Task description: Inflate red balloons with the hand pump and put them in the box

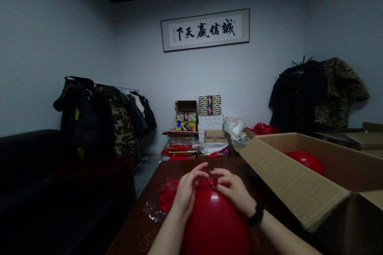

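A large inflated red balloon (217,223) stands over the near part of the dark brown table, its neck at the top. My right hand (235,191), with a black band at the wrist, pinches the rolled mouth of the balloon between thumb and fingertips. Against the balloon's upper left side, my left hand (188,189) holds the neck, its fingers curving over toward the right; its thumb is hidden. The neck looks stretched sideways between both hands. Just left of my left hand lies a clear plastic bag (167,197) with red uninflated balloons in it.
To the right, an open cardboard box (295,175) contains another red balloon (308,161). Stacked boxes (210,119) and red flat packs (179,149) stand beyond the brown table (140,219). Coats (119,119) hang at left, above a dark sofa (30,167).
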The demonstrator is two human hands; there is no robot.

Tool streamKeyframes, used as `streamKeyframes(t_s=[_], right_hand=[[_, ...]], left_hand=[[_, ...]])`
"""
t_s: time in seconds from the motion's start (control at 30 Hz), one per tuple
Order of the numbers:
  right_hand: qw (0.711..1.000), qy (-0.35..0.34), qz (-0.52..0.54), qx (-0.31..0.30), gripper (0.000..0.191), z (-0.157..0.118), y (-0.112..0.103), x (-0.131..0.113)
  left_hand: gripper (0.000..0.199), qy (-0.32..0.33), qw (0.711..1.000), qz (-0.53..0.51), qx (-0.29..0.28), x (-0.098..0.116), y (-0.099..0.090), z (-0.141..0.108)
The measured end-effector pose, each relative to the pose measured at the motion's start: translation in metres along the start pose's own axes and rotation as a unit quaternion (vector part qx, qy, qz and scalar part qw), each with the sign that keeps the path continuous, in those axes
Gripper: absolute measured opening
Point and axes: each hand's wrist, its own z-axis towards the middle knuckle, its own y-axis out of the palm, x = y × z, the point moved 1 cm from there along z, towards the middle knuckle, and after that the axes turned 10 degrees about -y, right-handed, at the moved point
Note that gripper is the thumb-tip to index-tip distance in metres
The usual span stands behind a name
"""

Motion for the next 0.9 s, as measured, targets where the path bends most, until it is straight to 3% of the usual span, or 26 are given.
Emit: streamKeyframes(t_s=[0.1,0.2,0.3,0.43,0.57,0.77,0.9], right_hand=[[1.0,-0.025,0.0,0.002,0.012,0.0,0.007,-0.005],[0.998,-0.05,-0.005,0.023,0.009,0.0,0.008,-0.01],[0.998,-0.055,-0.011,0.017,0.006,0.0,0.004,-0.01],[0.999,-0.015,-0.03,-0.009,0.007,0.002,-0.004,-0.007],[0.997,0.006,-0.066,-0.043,0.006,0.005,-0.007,-0.009],[0.984,-0.034,-0.13,-0.114,0.008,0.009,0.0,-0.016],[0.984,-0.027,-0.145,-0.103,0.007,0.008,-0.002,-0.013]], left_hand=[[0.032,0.075,0.995,0.073,0.0,0.001,0.005,0.002],[0.028,0.171,0.968,0.173,0.06,-0.004,0.005,0.003],[0.027,0.189,0.954,0.207,0.102,-0.011,0.001,0.002],[0.049,0.194,0.956,0.221,0.014,-0.016,-0.005,0.0],[0.068,0.192,0.936,0.289,-0.06,-0.012,-0.008,-0.002],[0.043,0.22,0.905,0.361,-0.049,-0.008,-0.001,-0.004],[0.023,0.242,0.892,0.383,-0.009,-0.01,-0.003,-0.004]])
